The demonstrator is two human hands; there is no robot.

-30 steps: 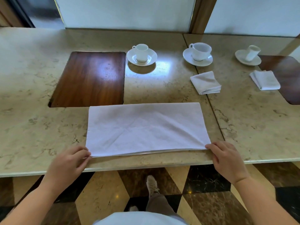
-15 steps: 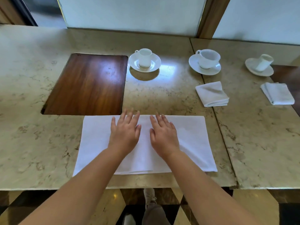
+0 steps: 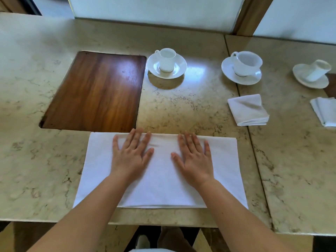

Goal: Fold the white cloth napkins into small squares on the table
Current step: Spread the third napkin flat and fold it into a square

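A white cloth napkin (image 3: 161,186), folded into a wide rectangle, lies flat on the marble table (image 3: 36,160) near its front edge. My left hand (image 3: 130,155) presses on it left of centre with fingers straight and spread, fingertips at the far fold. My right hand (image 3: 192,157) lies flat right of centre in the same way. A gap of cloth shows between the two hands. Two folded square napkins lie to the right, one (image 3: 248,110) by the table seam, another (image 3: 325,110) cut off by the frame edge.
A dark wooden placemat (image 3: 94,90) sits just beyond the napkin on the left. Three white cups on saucers stand in a row: (image 3: 166,62), (image 3: 242,67), (image 3: 312,73). A seam (image 3: 254,142) divides two tabletops. The floor and my shoe show below the front edge.
My hands went from the napkin's near corners to its middle, then slid apart and forward toward the far fold. The cloth looks smoother.
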